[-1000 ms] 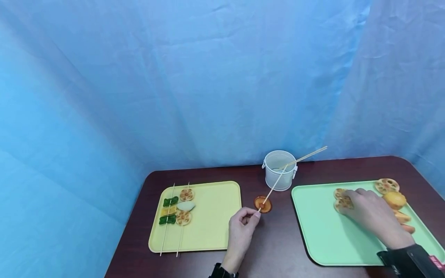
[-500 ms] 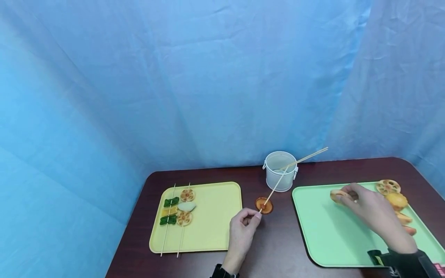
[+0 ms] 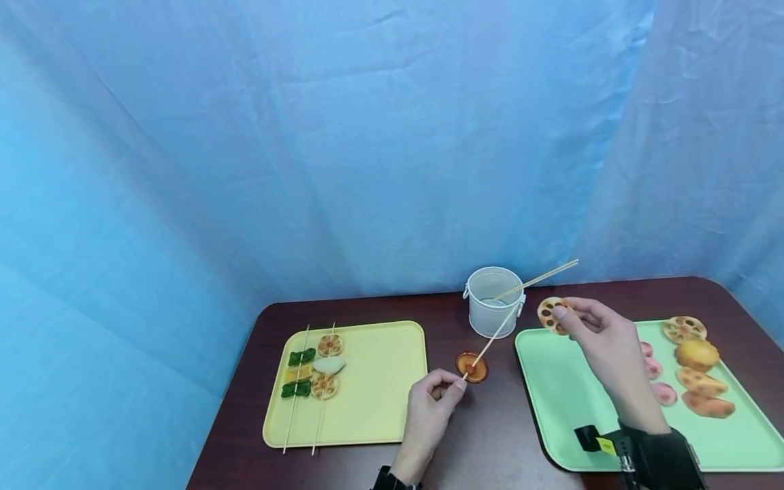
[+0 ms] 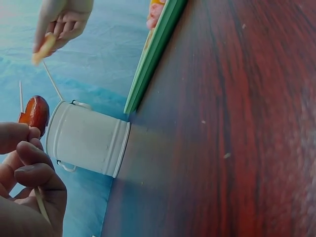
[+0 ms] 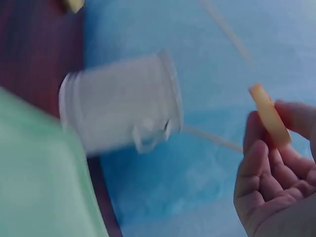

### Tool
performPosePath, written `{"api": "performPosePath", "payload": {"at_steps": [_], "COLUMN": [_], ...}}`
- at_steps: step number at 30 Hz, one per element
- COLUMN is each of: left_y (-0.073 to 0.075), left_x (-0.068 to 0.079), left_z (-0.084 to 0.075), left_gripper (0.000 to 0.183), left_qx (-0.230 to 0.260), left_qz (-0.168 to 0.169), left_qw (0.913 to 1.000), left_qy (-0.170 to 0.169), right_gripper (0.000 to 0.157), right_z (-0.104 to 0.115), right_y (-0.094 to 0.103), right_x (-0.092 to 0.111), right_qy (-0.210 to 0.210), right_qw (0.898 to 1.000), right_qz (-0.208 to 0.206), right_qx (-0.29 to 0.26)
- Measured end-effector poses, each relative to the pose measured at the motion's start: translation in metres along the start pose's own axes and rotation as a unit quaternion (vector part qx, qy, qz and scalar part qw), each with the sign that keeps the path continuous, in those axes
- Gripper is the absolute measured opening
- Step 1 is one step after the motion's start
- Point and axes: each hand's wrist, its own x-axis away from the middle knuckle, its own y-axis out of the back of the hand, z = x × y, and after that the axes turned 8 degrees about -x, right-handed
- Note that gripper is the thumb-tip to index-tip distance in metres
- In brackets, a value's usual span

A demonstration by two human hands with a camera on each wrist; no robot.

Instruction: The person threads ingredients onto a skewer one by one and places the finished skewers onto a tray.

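My left hand (image 3: pixel 429 408) pinches a thin wooden skewer (image 3: pixel 499 332) near its lower end. A glossy brown round piece like a mushroom cap (image 3: pixel 471 374) is threaded on it just beyond the fingertips; it also shows in the left wrist view as a brown cap (image 4: pixel 38 116). Between thumb and fingers, my right hand (image 3: pixel 612 354) holds a lotus root slice (image 3: pixel 548 315) above the green tray's far left corner. Edge-on, that lotus root slice (image 5: pixel 270 118) appears in the right wrist view. The slice and the skewer are apart.
A white bucket (image 3: pixel 490 316) with skewers leaning out stands at the back. On the yellow tray (image 3: pixel 380 381) lie two loaded skewers. The green tray (image 3: pixel 576 408) carries another lotus slice (image 3: pixel 684 329), a yellow lump (image 3: pixel 697 355), pink pieces (image 3: pixel 664 394) and tan pieces (image 3: pixel 707 405).
My right hand has lifted the lotus root slice off the green tray and carried it left, uncovering pink pieces. My left hand has shifted slightly right with the skewer.
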Motion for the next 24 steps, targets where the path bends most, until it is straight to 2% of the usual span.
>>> {"api": "performPosePath", "payload": {"at_steps": [3,5,7,10,14,16,20,24], "left_y": [0.0,0.0,0.0,0.002,0.003,0.003,0.004,0.006], "left_x": [0.001,0.001,0.001,0.001,0.0,-0.001,-0.002,-0.002], "left_z": [0.0,0.0,0.0,0.0,0.0,0.001,0.002,-0.002], "left_gripper": [0.006,0.006,0.006,0.006,0.006,0.006,0.006,0.006], "left_qx": [0.003,0.003,-0.004,-0.018,-0.035,-0.039,-0.043,-0.051], "left_qz": [0.012,0.02,0.024,0.025,0.024,0.024,0.025,0.028], "left_qw": [0.9999,0.9998,0.9997,0.9995,0.999,0.9989,0.9986,0.9981], "left_qy": [0.0,0.0,-0.004,-0.007,-0.01,-0.013,-0.02,-0.021], "right_gripper": [0.048,0.046,0.043,0.039,0.035,0.033,0.03,0.032], "right_z": [0.008,0.012,0.013,0.01,0.004,0.001,-0.001,-0.001], "right_y": [-0.01,-0.016,-0.022,-0.026,-0.026,-0.025,-0.025,-0.027], "right_x": [-0.001,-0.003,-0.004,-0.005,-0.005,-0.006,-0.006,-0.006], "right_qy": [-0.033,-0.051,-0.066,-0.081,-0.096,-0.1,-0.1,-0.092], "right_qw": [0.995,0.983,0.965,0.932,0.898,0.887,0.878,0.881], "right_qz": [-0.027,-0.039,-0.045,-0.038,-0.018,-0.011,-0.002,0.001], "right_qx": [-0.092,-0.171,-0.25,-0.35,-0.429,-0.451,-0.468,-0.463]}}
